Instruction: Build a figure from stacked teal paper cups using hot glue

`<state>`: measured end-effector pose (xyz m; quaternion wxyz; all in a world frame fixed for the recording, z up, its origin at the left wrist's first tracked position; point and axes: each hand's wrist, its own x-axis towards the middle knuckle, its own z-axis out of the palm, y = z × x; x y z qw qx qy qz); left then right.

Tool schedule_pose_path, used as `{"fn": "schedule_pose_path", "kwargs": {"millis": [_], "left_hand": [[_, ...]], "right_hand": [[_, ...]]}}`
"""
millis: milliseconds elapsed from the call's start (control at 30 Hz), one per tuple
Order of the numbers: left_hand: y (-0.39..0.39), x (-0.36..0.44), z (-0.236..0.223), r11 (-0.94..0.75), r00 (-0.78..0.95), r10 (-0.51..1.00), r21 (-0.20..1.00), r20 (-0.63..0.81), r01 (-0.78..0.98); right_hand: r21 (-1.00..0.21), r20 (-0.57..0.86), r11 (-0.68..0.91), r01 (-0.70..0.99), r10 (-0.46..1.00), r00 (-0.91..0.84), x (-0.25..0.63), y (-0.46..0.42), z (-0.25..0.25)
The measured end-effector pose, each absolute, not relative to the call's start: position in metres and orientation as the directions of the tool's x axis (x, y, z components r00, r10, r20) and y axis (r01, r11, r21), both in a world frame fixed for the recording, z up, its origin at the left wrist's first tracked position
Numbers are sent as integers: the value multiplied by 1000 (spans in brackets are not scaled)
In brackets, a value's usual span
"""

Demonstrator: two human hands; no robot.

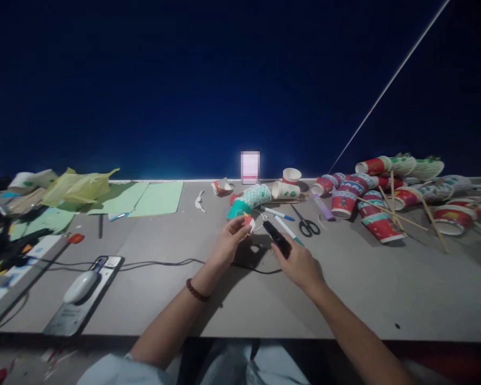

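Pinched in my left hand (228, 243) is a small red and white paper piece (248, 222), which looks cut from a paper cup. My right hand (299, 262) grips a black glue gun (278, 239), its nozzle angled up and left towards the piece. A thin black cord (176, 262) runs across the table to that hand. Just beyond my hands lies a teal and white patterned stack of paper cups (250, 199). Right of it are a white cup on its side (286, 190), two markers (278, 214) and black-handled scissors (308, 227).
Stacked cups with wooden sticks (380, 214) crowd the right side. A purple tube (323, 207) lies near them. To the left are green paper sheets (156, 199), a yellow plastic bag (78, 187), a power strip (24, 272), and a phone (60, 321) with a white case on top.
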<state>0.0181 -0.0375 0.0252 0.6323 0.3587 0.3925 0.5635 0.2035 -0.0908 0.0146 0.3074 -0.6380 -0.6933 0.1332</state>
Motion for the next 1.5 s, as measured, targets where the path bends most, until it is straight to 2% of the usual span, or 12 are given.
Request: {"fn": "schedule_pose_path", "kwargs": {"millis": [100, 167, 267, 400, 533, 633, 733, 933, 1200, 1500], "left_hand": [[-35, 16, 24, 48, 8, 999, 884, -50, -464], [-33, 16, 24, 39, -7, 999, 869, -49, -494], [-32, 16, 26, 56, -27, 996, 858, -81, -511], [-32, 16, 27, 55, -67, 993, 872, -100, -486], [-32, 15, 25, 73, -64, 991, 878, -117, -473], [-33, 16, 25, 68, -62, 992, 891, -107, -449], [-33, 15, 26, 55, -56, 994, 891, -90, -451], [-32, 12, 30, 59, -50, 994, 865, -96, -498], [-33, 13, 32, 118, -12, 989, 829, -149, -546], [-35, 13, 31, 100, 59, 995, 856, -81, -507]], "right_hand": [[-450, 282, 263, 854, 949, -144, 202, -89, 8], [-421, 277, 294, 858, 942, -188, 200, -89, 7], [-524, 288, 293, 800, 945, -157, 196, -93, 10], [-734, 261, 176, 656, 965, 33, 194, -100, 20], [-766, 269, 184, 616, 962, 47, 197, -101, 25], [-733, 301, 259, 628, 953, -42, 199, -99, 18], [-649, 324, 315, 693, 938, -124, 198, -94, 8], [-482, 185, 269, 834, 962, -203, 194, -91, 4], [-521, 72, 244, 818, 968, -242, 191, -94, 5], [-462, 104, 247, 852, 969, -224, 185, -96, 1]]}}
